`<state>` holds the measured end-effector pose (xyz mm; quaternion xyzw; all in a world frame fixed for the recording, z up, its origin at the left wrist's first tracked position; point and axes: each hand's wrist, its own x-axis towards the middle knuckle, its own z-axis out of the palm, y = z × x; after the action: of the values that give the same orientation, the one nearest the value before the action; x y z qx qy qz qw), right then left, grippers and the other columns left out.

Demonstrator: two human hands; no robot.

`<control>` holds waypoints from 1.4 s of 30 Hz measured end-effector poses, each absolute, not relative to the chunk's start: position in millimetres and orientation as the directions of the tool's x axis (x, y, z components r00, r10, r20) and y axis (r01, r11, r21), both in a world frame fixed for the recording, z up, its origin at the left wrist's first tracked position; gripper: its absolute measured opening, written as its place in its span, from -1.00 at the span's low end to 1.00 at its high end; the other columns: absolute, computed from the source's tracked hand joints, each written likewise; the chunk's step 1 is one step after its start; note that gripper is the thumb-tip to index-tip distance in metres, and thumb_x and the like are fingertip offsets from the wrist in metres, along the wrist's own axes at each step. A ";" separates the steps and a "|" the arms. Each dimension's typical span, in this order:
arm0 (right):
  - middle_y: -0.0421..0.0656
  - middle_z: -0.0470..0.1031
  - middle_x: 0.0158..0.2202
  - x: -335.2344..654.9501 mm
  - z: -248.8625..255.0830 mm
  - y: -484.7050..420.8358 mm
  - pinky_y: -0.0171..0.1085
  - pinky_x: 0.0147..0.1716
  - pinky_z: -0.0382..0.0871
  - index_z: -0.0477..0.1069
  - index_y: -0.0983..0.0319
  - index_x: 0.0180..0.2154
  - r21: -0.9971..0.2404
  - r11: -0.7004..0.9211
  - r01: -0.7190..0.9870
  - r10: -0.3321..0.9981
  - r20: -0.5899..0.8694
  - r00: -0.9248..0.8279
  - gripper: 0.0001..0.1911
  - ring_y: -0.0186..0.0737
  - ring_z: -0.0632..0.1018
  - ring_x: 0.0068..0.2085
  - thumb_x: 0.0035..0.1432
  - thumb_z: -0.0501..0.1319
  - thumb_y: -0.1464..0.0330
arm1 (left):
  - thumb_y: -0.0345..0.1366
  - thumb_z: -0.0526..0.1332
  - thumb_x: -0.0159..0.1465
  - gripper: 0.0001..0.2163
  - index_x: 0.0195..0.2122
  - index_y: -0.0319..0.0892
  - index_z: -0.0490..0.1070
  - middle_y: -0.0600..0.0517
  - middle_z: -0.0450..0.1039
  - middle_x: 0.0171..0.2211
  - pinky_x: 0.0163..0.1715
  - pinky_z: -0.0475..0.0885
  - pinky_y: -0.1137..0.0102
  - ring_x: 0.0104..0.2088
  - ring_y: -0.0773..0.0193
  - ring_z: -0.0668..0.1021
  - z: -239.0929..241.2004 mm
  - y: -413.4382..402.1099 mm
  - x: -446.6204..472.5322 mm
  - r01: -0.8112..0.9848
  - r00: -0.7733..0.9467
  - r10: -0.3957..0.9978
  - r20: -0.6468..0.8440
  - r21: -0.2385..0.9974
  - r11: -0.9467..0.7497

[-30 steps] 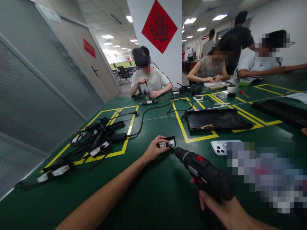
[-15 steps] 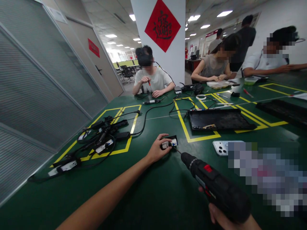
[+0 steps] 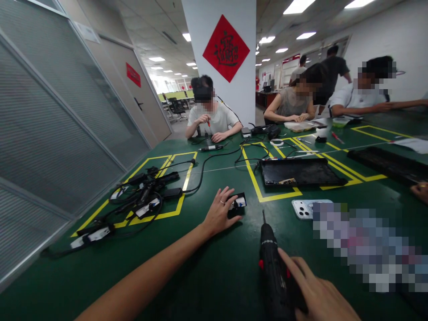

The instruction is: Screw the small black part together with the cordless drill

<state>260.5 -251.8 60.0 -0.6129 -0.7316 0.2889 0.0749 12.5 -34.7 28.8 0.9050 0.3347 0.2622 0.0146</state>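
My left hand (image 3: 219,211) is over the near left side of a small black box (image 3: 241,196), its fingers spread. The box lies on the green table and has white and blue parts inside; my fingers cover some of it. At the lower right, my right hand (image 3: 312,283) is around the handle side of a black and red cordless drill (image 3: 274,267). Its index finger stretches along the drill body. The drill's thin bit (image 3: 264,217) points away from me, apart from the box. The handle is mostly hidden by my hand.
A heap of black cables and devices (image 3: 147,191) lies at the left. Further back sits a black tray (image 3: 301,171); a phone (image 3: 302,209) is right of the drill. Several people sit across the table, and another person's hand (image 3: 419,191) shows at the right edge.
The drill has swung from pointing left at the box to pointing straight ahead, its bit off the box. My left fingers have loosened and spread. My view has shifted slightly.
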 end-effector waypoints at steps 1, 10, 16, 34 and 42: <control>0.01 0.14 0.13 256.4 56.8 -251.1 -0.09 -0.19 0.48 -0.24 0.05 0.28 -0.462 0.100 0.881 0.937 -0.254 -0.239 -0.04 -0.03 0.55 -0.18 -0.10 0.08 0.63 | -0.13 0.29 0.08 -0.38 0.15 -0.13 0.13 -0.17 0.07 0.22 0.21 -0.12 -0.11 0.27 -0.11 0.02 30.2 -35.2 11.8 0.597 0.652 0.600 0.464 0.175 -0.783; 0.14 0.11 0.16 223.0 41.8 -229.6 -0.09 -0.10 0.42 -0.25 0.21 0.29 -0.117 0.199 0.973 0.980 0.006 -0.200 -0.04 0.03 0.42 -0.03 -0.12 0.06 0.72 | -0.09 0.30 0.05 -0.33 0.17 -0.16 0.14 -0.20 0.00 0.26 0.22 -0.21 -0.10 0.28 -0.12 -0.04 34.7 -15.7 -1.1 0.545 0.751 0.510 0.419 0.042 -0.837; 0.31 -0.19 0.25 215.8 44.4 -200.9 0.05 -0.03 0.25 -0.09 0.40 0.26 0.071 0.153 0.986 0.979 0.127 -0.161 -0.19 0.24 0.26 0.10 -0.03 0.14 0.61 | 0.00 0.21 0.12 -0.35 0.17 -0.20 0.14 -0.25 0.03 0.25 0.21 -0.18 -0.11 0.27 -0.12 0.01 28.6 -0.8 -20.6 0.476 0.824 0.411 0.390 -0.081 -0.876; 0.24 -0.28 0.28 198.2 43.5 -203.1 0.26 0.11 -0.10 -0.07 0.34 0.26 0.035 0.337 0.941 0.910 0.244 -0.335 -0.07 0.34 -0.17 0.25 -0.19 0.20 0.50 | -0.07 0.14 0.20 -0.55 0.04 -0.22 0.29 -0.18 0.35 0.07 0.12 0.23 0.05 0.13 -0.02 0.33 13.7 8.4 -18.3 0.412 0.854 0.263 0.448 -0.276 -0.868; 0.33 -0.30 0.26 182.4 66.6 -199.2 0.33 0.09 -0.19 -0.06 0.40 0.25 0.005 0.444 0.896 0.856 0.295 -0.425 -0.02 0.43 -0.16 0.23 -0.13 0.36 0.34 | -0.03 0.11 0.20 -0.49 0.07 -0.28 0.27 -0.21 0.39 0.00 0.05 0.31 0.09 0.04 -0.03 0.41 14.0 8.1 -12.3 0.391 0.859 0.234 0.455 -0.290 -0.873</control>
<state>182.4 -199.2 66.6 -0.5213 -0.8402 -0.0809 0.1257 -12.3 8.1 14.0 0.9452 0.1654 0.2077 -0.1898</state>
